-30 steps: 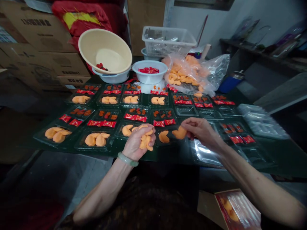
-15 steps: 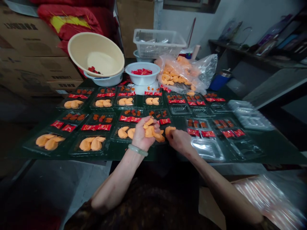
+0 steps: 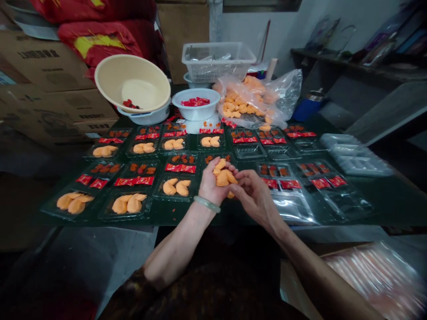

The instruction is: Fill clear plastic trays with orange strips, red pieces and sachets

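Observation:
My left hand [image 3: 214, 180], with a pale green bangle [image 3: 207, 204] at its wrist, is closed palm-up around several orange folded cookies [image 3: 224, 178], shaped like fortune cookies. Close on its right, my right hand [image 3: 255, 193] has its thumb and fingers apart at the edge of the cookies; nothing shows in its grip. Beneath the hands, a tray is mostly covered, and a bit of orange shows below the right thumb. To the left, a clear tray [image 3: 156, 190] carries two cookies [image 3: 176, 187], red packets [image 3: 180, 168] and small reddish-brown pieces [image 3: 183, 158].
Similar trays stand in rows, those on the right [image 3: 290, 206] without cookies. Behind them are a bowl of red packets [image 3: 196, 94], a tilted cream basin [image 3: 133, 82], a bag of cookies [image 3: 245, 104] and a white basket [image 3: 218, 58]. Stacked trays [image 3: 355, 155] lie far right.
My right hand has come away from a cookie it pinched over the tray and moved beside my left hand, fingers spreading. My left hand has shifted right, still holding cookies.

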`<move>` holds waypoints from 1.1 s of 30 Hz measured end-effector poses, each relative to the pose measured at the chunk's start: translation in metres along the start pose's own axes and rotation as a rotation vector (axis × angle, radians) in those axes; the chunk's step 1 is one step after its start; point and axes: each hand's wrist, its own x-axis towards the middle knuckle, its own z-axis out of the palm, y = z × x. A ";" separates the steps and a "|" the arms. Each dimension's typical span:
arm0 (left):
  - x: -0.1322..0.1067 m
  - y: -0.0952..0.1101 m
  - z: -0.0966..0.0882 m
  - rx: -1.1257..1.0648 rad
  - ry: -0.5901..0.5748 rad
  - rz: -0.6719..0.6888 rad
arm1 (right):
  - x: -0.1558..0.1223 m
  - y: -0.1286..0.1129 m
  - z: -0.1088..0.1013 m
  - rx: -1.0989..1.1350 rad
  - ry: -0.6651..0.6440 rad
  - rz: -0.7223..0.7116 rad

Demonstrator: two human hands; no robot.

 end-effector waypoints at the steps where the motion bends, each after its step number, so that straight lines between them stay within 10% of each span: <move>1: 0.002 -0.007 0.004 0.014 0.004 0.002 | -0.003 -0.004 -0.001 0.046 0.048 -0.009; 8: 0.017 -0.033 0.012 0.121 0.034 -0.004 | -0.020 -0.015 -0.067 0.038 0.282 0.081; 13: 0.017 -0.032 0.007 0.239 0.034 -0.133 | -0.027 0.006 -0.131 -0.085 -0.049 0.206; 17: 0.011 -0.041 0.008 0.323 -0.044 -0.149 | -0.018 0.039 -0.129 -0.391 -0.337 0.195; 22: 0.006 -0.053 0.009 0.563 -0.145 -0.101 | -0.018 0.049 -0.108 -1.017 -0.162 0.244; 29: 0.008 -0.087 0.010 0.673 -0.130 -0.021 | -0.037 0.011 -0.109 -0.033 0.121 0.144; 33: 0.009 -0.104 0.023 0.727 -0.265 -0.145 | -0.036 -0.003 -0.123 0.089 0.254 0.160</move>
